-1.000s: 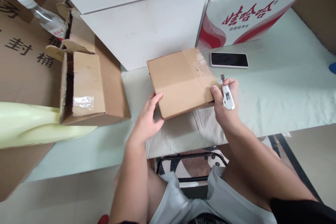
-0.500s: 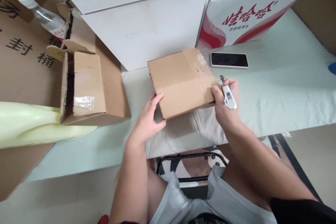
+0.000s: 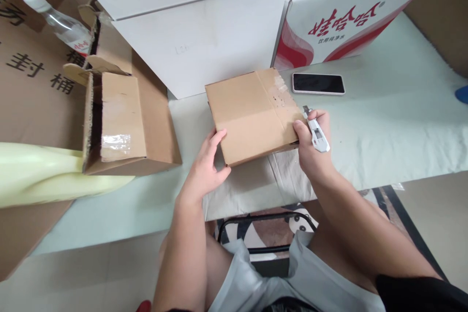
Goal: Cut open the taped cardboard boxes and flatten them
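A small brown cardboard box (image 3: 252, 112) lies on the cloth-covered table in front of me, with torn tape at its upper right. My left hand (image 3: 206, 165) grips the box at its lower left corner, fingers along the side and thumb at the near edge. At the right edge, my right hand (image 3: 314, 144) is closed around a white utility knife (image 3: 318, 134). The knife's short blade sticks out and points away from me. That hand's thumb also presses on the box's right edge; its other fingers are partly hidden.
A phone (image 3: 318, 84) lies beyond my right hand. White cartons (image 3: 204, 34) and a red-and-white carton (image 3: 329, 24) stand behind the box. To the left are an opened cardboard box (image 3: 157, 122), a plastic bottle (image 3: 60, 24) and a pale yellow object (image 3: 40, 173).
Both hands keep their hold, and the box stays in place. The view has shifted very slightly; the knife tip has moved a touch left.
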